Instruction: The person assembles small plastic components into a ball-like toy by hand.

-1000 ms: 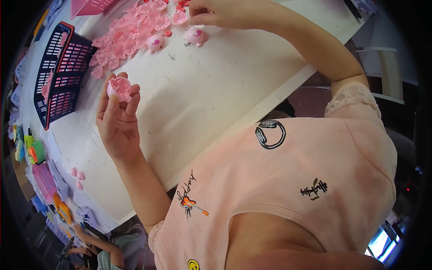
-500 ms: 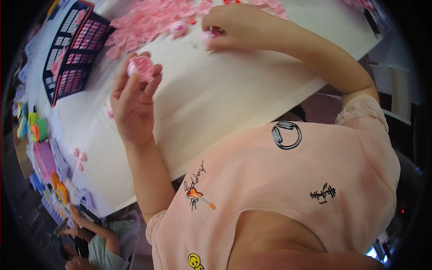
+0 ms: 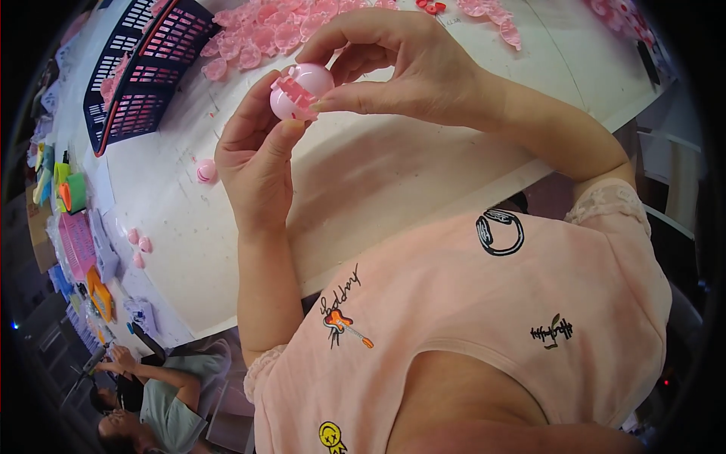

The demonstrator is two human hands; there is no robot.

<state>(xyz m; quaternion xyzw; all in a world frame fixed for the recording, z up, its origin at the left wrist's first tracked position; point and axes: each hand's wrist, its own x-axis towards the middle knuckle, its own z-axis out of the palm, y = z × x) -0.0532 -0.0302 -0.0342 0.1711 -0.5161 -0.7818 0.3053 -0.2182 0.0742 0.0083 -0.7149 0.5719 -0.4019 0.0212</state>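
My left hand (image 3: 255, 170) grips a pink plastic half shell (image 3: 285, 107) between thumb and fingers. From the right, my right hand (image 3: 427, 72) pinches a second glossy pink half shell (image 3: 313, 77). The two halves meet at a notched, toothed rim, above the white table (image 3: 363, 197). I cannot tell whether they are locked together. Fingertips hide parts of both shells. A small pink ball (image 3: 206, 171) lies on the table, left of my left wrist.
A dark blue basket (image 3: 155, 72) with pink pieces stands tilted at the far left. Beyond my hands spreads a pile of translucent pink pieces (image 3: 265, 34). Red parts (image 3: 431, 7) lie behind my right hand. Several pink bits (image 3: 139, 244) sit at left. A co-worker (image 3: 170, 393) sits at lower left.
My right hand has come from the far pile to my left hand, bringing a pink half shell against the other one. My left hand has shifted slightly right and turned its shell.
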